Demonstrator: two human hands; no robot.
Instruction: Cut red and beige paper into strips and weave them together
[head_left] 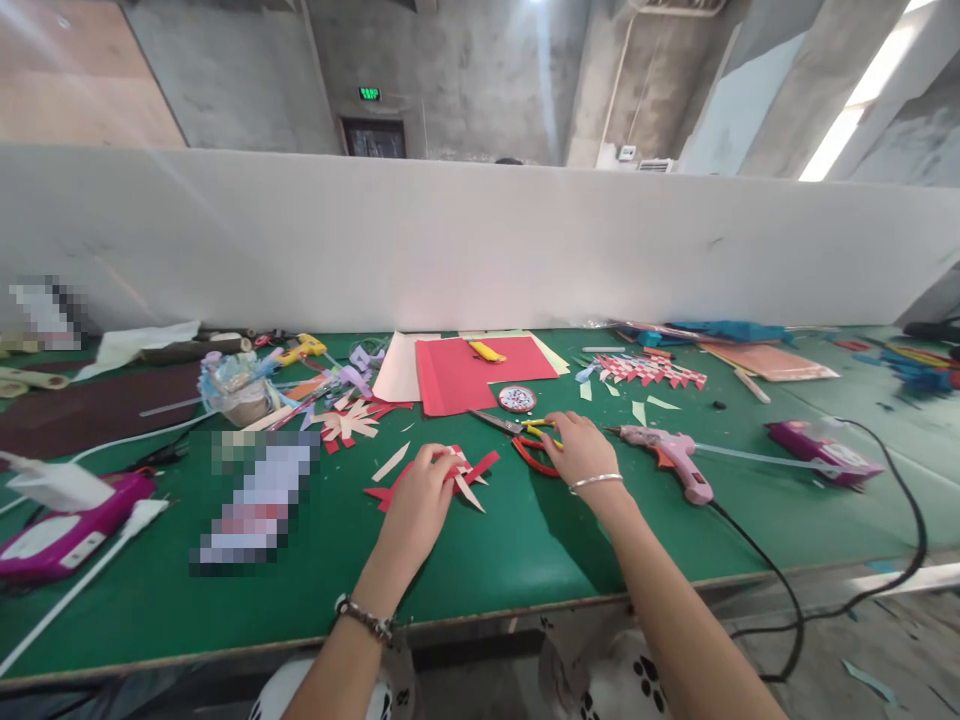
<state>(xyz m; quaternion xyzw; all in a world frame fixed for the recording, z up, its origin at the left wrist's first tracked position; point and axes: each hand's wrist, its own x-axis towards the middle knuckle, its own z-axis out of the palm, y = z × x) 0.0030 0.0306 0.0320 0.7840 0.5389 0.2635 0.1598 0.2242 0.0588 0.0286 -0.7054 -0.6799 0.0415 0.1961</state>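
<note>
My left hand (426, 492) rests on a small weave of red and cream paper strips (466, 468), its bent fingers pressing on the piece; loose strip ends stick out around it. With the fingers of my right hand (586, 448) I grip the scissors (534, 455) at their yellow and red handles. The scissors lie low over the table, and their blades point left and away from me. Just beyond the blades is a round speckled disc (517, 399). A cut cream strip (391, 461) lies left of the weave.
Red paper sheets (454, 378) bear a yellow cutter (487, 352). A pink glue gun (671, 455) with a cord lies right of my hand. Another woven strip piece (652, 370) is at the back. Left are a star of strips (349, 422) and a wrapped bundle (240, 390).
</note>
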